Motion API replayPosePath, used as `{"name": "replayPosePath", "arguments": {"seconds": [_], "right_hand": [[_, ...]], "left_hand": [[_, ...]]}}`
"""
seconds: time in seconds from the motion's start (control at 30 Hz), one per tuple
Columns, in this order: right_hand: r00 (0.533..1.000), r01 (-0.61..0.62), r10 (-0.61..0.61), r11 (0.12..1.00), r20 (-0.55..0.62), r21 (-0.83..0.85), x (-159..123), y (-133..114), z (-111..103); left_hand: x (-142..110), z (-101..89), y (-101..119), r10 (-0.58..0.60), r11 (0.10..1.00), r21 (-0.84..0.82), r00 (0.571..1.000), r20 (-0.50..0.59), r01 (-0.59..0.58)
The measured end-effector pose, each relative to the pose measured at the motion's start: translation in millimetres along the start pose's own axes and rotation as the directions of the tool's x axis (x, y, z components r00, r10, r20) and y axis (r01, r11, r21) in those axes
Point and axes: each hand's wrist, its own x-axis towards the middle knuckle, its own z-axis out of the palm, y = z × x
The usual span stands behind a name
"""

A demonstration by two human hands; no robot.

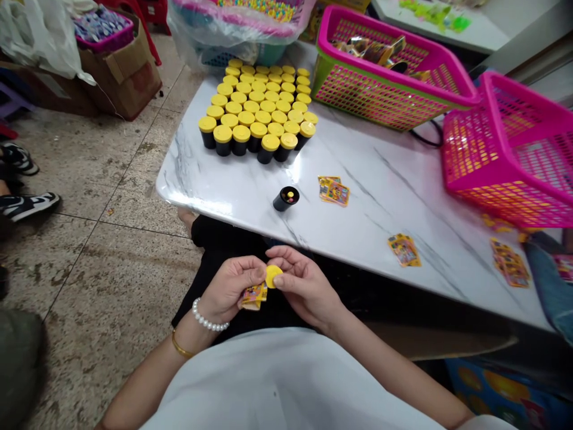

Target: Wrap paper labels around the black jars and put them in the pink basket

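Observation:
Over my lap, in front of the table edge, my left hand (242, 280) is closed around a few small printed yellow cards (254, 295), their lower ends sticking out below the fingers. My right hand (302, 280) pinches a round yellow lid (273, 276) between thumb and fingers, and the lid's left edge touches my left thumb and fingertips. On the table just beyond my hands stands an uncovered black canister (285, 199) with small coloured bits inside. To its right lies a small pile of printed cards (334, 191).
Rows of black canisters with yellow lids (258, 113) stand at the table's back left. Two pink baskets (394, 89) (505, 149) sit at the back and right. More card piles (404, 249) (510, 263) lie toward the right. A plastic-lined tub (250, 36) holds coloured beads.

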Motion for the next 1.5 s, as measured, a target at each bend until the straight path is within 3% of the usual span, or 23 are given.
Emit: {"name": "replayPosePath", "arguments": {"seconds": [0.13, 0.23, 0.4, 0.57, 0.7, 0.93, 1.0, 1.13, 1.33, 1.5], "right_hand": [[0.994, -0.066, 0.075, 0.992, -0.077, 0.106, 1, 7, 0], [0.997, -0.065, 0.069, 0.992, -0.034, 0.111, 1, 7, -3], [0.99, -0.001, 0.021, 0.99, 0.136, -0.141, 0, 0, -5], [0.996, 0.069, -0.082, 0.917, -0.017, -0.393, -1, 2, 4], [0.996, 0.06, -0.083, 0.878, -0.028, -0.475, -2, 5, 3], [0.938, 0.263, -0.345, 0.636, 0.038, -0.726, 2, 5, -1], [0.951, 0.25, -0.306, 0.705, 0.034, -0.664, 3, 4, 1], [0.995, 0.102, -0.092, 0.904, 0.043, -0.416, 3, -1, 5], [0.997, 0.08, -0.069, 0.908, 0.041, -0.411, 3, -5, 6], [0.998, 0.019, 0.008, 0.922, 0.068, -0.387, 5, -2, 0]], "left_hand": [[0, 1.9, -4, 0.019, 1.0, -0.018, 0.999, -0.044, -0.02], [-7, 3.9, -9, 0.06, 0.997, 0.041, 0.997, -0.057, -0.058], [-21, 0.1, -15, 0.087, 0.971, 0.228, 0.996, -0.035, -0.077], [-17, -5.8, -12, 0.203, 0.951, 0.277, 0.956, -0.21, -0.141], [-15, -6.8, -6, 0.34, 0.88, 0.412, 0.92, -0.194, -0.238], [-15, -7.6, -4, 0.314, 0.868, 0.453, 0.932, -0.181, -0.205], [-13, -7.9, -3, 0.292, 0.886, 0.425, 0.936, -0.196, -0.187], [-12, -9.2, 1, 0.24, 0.924, 0.344, 0.954, -0.179, -0.168], [-13, -8.9, 3, 0.159, 0.96, 0.256, 0.974, -0.159, -0.115], [-8, -13.6, 2, 0.054, 0.998, 0.041, 0.987, -0.151, -0.048]]}}
